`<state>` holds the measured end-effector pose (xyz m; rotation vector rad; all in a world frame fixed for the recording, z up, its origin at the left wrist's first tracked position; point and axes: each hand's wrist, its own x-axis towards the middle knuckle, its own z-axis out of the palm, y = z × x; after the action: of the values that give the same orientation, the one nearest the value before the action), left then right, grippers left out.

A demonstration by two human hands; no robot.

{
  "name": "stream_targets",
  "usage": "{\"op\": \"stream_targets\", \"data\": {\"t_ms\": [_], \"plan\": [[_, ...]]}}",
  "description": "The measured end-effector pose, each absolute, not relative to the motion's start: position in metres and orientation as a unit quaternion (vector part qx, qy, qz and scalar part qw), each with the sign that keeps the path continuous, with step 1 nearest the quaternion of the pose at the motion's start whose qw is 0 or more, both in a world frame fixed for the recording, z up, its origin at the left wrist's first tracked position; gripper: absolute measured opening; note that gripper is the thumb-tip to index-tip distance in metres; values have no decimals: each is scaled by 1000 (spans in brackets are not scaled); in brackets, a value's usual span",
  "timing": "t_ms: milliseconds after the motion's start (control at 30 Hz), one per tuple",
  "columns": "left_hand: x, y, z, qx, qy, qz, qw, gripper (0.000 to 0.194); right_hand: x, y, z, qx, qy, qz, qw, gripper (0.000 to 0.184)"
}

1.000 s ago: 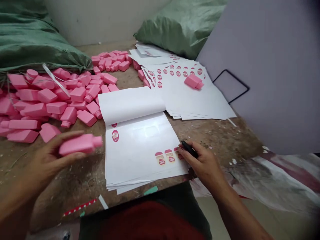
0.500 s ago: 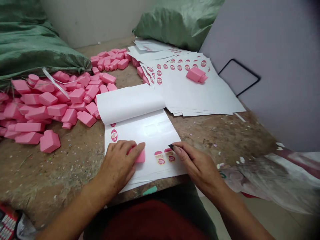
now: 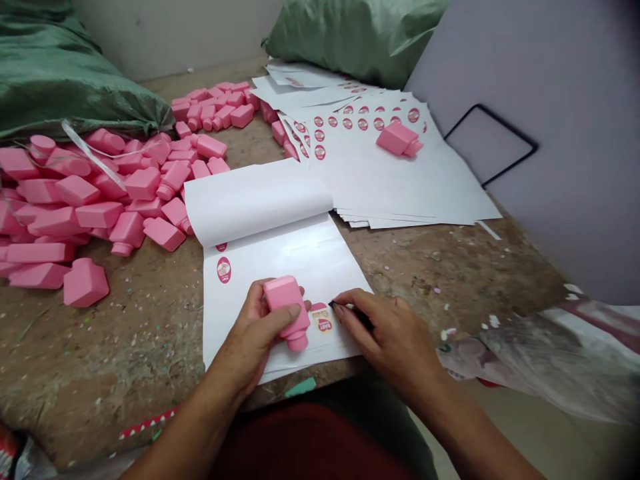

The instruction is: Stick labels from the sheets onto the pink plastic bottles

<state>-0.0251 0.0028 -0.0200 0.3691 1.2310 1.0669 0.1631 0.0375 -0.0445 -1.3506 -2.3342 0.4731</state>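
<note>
Speckled brown tabletop (image 3: 145, 320) runs back to a grey wall (image 3: 170, 33); over the label sheet (image 3: 260, 260), the left hand (image 3: 253, 333) closes round a pink bottle (image 3: 281, 295), thumb on top, probably to leave its broad face accessible, while the right hand (image 3: 387, 333) pinches a black tool (image 3: 363, 317), tip beside a label (image 3: 321, 321), seemingly for precision; heaped bottles (image 3: 100, 215) and a green sack (image 3: 65, 87) crowd the left, and a curled flap (image 3: 255, 207) hides the sheet's far part

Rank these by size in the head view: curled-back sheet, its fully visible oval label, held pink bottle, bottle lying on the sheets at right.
1. Curled-back sheet
2. Held pink bottle and lying bottle on the sheets at right: unranked; the held one looks bigger but is nearer
3. Oval label
</note>
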Motion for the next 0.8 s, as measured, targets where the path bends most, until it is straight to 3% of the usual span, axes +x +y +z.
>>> {"op": "stream_targets", "data": {"t_ms": [600, 800], "plan": [[-37, 4, -19, 198, 537, 448, 686, 38, 153, 39, -45, -485, -844, 126, 194, 25], [-39, 4, -19, 150, 528, 468, 693, 36, 160, 42, -46, -503, -806, 252, 184, 24]]}}
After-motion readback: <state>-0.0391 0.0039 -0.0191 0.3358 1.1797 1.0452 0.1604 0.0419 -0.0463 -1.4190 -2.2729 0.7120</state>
